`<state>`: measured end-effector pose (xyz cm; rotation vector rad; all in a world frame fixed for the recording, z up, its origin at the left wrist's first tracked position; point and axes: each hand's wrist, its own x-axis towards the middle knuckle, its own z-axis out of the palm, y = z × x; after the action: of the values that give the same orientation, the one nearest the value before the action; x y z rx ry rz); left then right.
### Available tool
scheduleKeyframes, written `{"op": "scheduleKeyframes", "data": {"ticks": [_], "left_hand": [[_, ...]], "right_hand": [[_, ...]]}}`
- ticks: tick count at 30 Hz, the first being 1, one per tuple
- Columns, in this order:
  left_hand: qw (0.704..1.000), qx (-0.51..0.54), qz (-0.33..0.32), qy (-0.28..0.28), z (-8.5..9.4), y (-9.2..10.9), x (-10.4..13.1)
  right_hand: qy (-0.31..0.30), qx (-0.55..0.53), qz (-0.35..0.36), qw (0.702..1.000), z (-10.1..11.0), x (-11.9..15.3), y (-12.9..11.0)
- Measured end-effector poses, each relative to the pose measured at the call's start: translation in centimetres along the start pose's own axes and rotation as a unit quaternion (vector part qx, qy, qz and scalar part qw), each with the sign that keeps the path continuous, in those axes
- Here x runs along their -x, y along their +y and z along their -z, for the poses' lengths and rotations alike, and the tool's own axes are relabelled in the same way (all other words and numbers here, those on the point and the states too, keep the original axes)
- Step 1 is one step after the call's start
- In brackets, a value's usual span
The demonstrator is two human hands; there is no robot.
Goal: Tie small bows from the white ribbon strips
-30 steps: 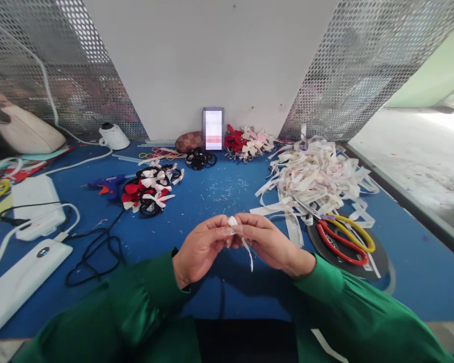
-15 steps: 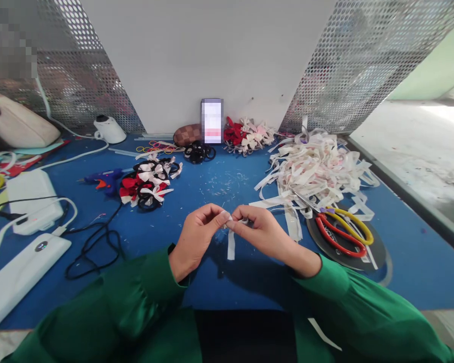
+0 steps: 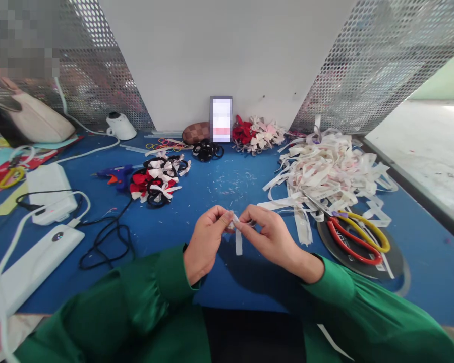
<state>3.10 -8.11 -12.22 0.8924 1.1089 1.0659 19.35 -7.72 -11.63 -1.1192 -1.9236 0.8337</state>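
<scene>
Above the blue table, my left hand [image 3: 209,241] and my right hand [image 3: 269,236] meet, fingertips pinched together on a short white ribbon [image 3: 239,243]. One end of the ribbon hangs straight down below the fingers. Part of it is bunched between my thumbs and hidden by them. To the right lies a tangled heap of white ribbon strips [image 3: 325,166]. Scissors [image 3: 357,237] with red and yellow handles rest at the heap's near edge, on a dark round disc [image 3: 331,239]. On the left sits a pile of red, white and black bow hair ties [image 3: 159,176].
A blue glue gun [image 3: 123,176] lies left of the bow pile, its black cable coiled nearer me. White power banks [image 3: 34,272] and cords cover the left side. At the back, a phone [image 3: 221,119] leans on the panel beside red and white bows [image 3: 259,133].
The whole view has shifted, so the table's contents appear further right. My hands keep hold of the ribbon, and the fingertips have parted slightly, showing more of it between them.
</scene>
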Motion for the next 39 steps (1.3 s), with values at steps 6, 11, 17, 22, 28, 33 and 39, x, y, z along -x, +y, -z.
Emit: {"op": "scheduleKeyframes", "data": {"ticks": [6,11,17,22,28,33,39], "left_hand": [[0.998,-0.037,-0.052,0.016,0.34,0.39,-0.53],[1.0,-0.008,-0.004,-0.004,0.5,0.33,-0.52],[0.999,-0.03,0.038,-0.015,0.47,0.32,-0.49],[0.996,-0.089,-0.029,0.009,0.27,0.54,-0.3],[0.998,-0.047,-0.013,0.038,0.5,0.51,-0.87],[1.0,-0.024,0.0,0.017,0.45,0.73,-0.85],[0.998,-0.02,0.051,-0.03,0.48,0.47,-0.61]], "right_hand": [[-0.01,-0.064,-0.104,0.992,0.09,-0.26,0.26],[-0.004,-0.165,-0.169,0.972,-0.14,-0.28,0.4],[0.018,-0.166,-0.173,0.971,-0.01,-0.18,0.28],[-0.02,-0.337,-0.228,0.913,0.07,-0.5,0.26],[0.015,-0.359,-0.205,0.91,0.64,-0.91,0.15],[0.039,-0.302,-0.199,0.932,0.76,-0.96,0.31],[0.062,-0.182,-0.152,0.969,0.21,-0.57,0.34]]}}
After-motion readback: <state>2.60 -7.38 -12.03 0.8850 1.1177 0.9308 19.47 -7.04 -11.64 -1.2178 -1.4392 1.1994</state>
